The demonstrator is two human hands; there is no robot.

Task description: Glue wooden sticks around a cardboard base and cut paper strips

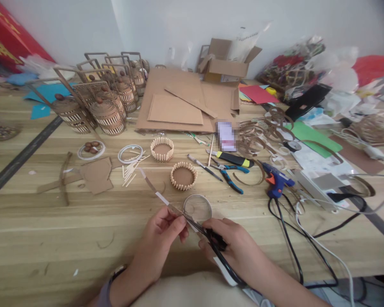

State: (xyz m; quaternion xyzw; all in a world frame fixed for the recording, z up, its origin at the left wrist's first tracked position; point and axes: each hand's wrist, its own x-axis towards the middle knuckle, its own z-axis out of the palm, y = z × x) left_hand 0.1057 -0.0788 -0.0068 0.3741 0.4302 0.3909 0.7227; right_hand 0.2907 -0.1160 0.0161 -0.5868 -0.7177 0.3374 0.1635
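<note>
My left hand pinches a narrow strip, brown with pale sections, that reaches away across the table. Scissors with black handles are in my right hand, their blades lying along the strip close to my left fingertips. Whether the blades are parted is hard to see. Just beyond my hands lies a clear ring-shaped roll, partly behind the scissors. Farther off stand two small round trays edged with short wooden sticks, a nearer one and a farther one.
Blue glue gun, pliers and a yellow-black cutter lie to the right, with cables hanging off the front edge. Loose sticks and cardboard scraps are on the left. Several handled wooden lantern-like pieces stand behind, beside cardboard sheets.
</note>
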